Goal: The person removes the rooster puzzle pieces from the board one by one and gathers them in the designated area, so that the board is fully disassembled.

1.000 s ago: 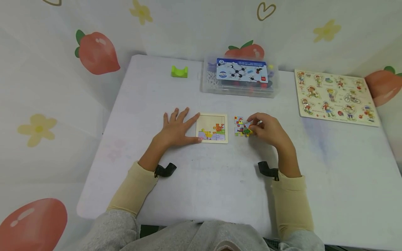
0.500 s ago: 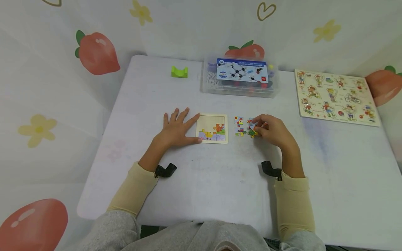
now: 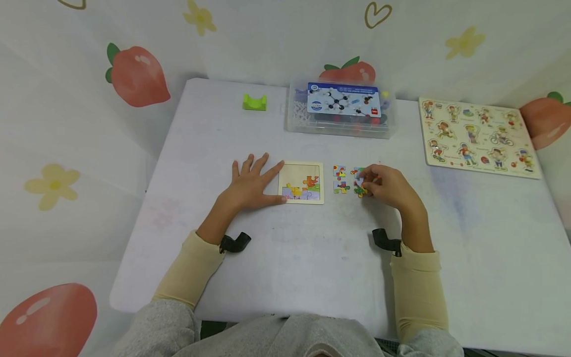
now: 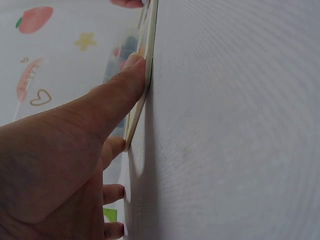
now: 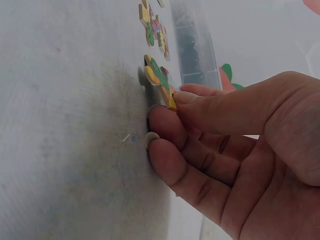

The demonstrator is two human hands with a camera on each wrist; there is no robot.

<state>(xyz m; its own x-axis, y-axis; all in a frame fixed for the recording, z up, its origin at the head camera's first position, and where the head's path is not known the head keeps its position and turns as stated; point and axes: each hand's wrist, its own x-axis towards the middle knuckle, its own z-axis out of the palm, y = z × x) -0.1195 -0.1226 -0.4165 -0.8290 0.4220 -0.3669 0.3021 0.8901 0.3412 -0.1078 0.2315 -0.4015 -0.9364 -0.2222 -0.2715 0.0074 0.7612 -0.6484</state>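
My left hand [image 3: 250, 186] lies spread at the left side of a small wooden puzzle tray [image 3: 321, 183]. Its thumb [image 4: 132, 67] presses on the tray's rim, and the index fingertip touches the upper left corner. Joined jigsaw pieces [image 3: 301, 192] fill the tray's bottom and lower right. To the right of the tray, my right hand [image 3: 387, 186] pinches a green-and-yellow jigsaw piece [image 5: 161, 77] between thumb and fingers, one edge tilted up off the table. Another piece [image 3: 356, 171] sits just above it, partly hidden by the fingers. Two loose pieces, one upper [image 3: 339, 171] and one lower [image 3: 341, 188], lie between.
A clear plastic box [image 3: 339, 130] with a blue molecule-printed card stands at the back. Left of it is a small lime-green block [image 3: 255, 103]. At the back right lies a wooden board of figure cut-outs [image 3: 479, 139]. A fruit-printed cloth hangs behind the white table [image 3: 285, 267].
My right hand has shifted slightly right with the green-and-yellow jigsaw piece. A gap has opened between the right-hand pieces and the two left ones. My left hand stays put.
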